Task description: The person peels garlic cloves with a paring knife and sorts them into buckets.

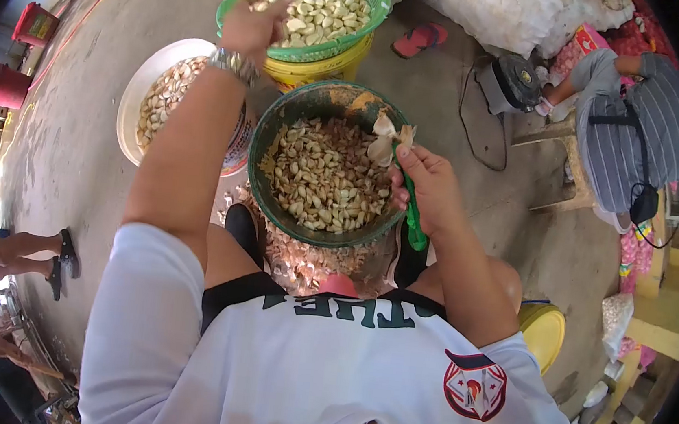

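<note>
My left hand (255, 26), with a watch on its wrist, reaches over a green basket (380, 3) of pale peeled garlic cloves (327, 2). Its fingers look apart, though slightly blurred. My right hand (432, 188) is closed around a green-handled knife (413, 219), whose blade I cannot make out. Papery garlic skin (381, 142) sticks out by its thumb and fingertips, above the right rim of a dark green tub (257, 180). Inside that tub lie many unpeeled garlic cloves (327, 174).
A yellow bucket (320, 73) supports the basket. Left of the tub stands a white container (130, 114) of garlic cloves. Loose skins (310, 262) cover the floor between my feet. At right, a person (650, 127) sits near a black-topped device (515, 82); another person's legs (29, 256) show at left.
</note>
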Tool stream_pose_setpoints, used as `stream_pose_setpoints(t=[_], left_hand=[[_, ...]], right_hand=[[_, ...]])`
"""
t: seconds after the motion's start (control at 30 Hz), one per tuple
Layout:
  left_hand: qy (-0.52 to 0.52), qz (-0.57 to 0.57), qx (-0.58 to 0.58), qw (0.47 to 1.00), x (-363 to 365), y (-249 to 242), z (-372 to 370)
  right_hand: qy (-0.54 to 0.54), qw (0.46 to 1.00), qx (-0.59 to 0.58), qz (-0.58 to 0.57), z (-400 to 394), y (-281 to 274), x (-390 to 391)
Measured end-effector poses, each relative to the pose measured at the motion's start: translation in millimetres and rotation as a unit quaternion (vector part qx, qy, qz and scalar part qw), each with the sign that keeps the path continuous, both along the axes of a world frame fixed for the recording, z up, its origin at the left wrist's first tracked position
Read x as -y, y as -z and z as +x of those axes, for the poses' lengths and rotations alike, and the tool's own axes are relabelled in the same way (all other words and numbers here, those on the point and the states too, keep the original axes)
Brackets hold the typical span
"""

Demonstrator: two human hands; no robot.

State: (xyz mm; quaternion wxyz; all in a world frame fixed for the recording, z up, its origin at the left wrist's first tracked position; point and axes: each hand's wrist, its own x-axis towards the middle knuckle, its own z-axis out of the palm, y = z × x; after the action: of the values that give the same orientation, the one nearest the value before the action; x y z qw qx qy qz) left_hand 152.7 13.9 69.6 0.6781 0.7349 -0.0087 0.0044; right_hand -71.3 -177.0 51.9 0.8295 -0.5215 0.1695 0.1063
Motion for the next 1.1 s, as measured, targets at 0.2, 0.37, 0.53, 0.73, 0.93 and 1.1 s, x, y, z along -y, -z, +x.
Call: stream_pose_setpoints(t=[0.2,0.37,0.53,0.73,0.93,1.1], left_hand=[[0.247,0.188,-0.082,0.947,31.7,31.1,-39.7],[0.417,0.695,0.195,0.553,42.4,208.4,-98.5],[0.491,0.710,0.047,0.502,48.5,209.1,-120.5],[0.537,0.704,0.061,0.461,65.1,165.1,-127.1],[0.488,0.633,0.006,0.601,56.0,195.3,-142.4],[0.398,0.312,-0.292,0.811,14.9,163.3,-115.2]], right_hand=[[0.035,0.999,0.013,0.000,-0.2,-9.9,11.8],[0.019,1.000,0.005,-0.004,-1.8,-7.9,13.5],[0.025,1.000,0.008,-0.011,-5.9,-2.1,19.7],[0.006,1.000,0.004,-0.015,-4.0,-8.1,15.5],[0.002,0.999,0.003,-0.045,-4.1,-2.0,15.0],[-0.019,0.993,-0.006,-0.114,-1.0,12.9,15.9]])
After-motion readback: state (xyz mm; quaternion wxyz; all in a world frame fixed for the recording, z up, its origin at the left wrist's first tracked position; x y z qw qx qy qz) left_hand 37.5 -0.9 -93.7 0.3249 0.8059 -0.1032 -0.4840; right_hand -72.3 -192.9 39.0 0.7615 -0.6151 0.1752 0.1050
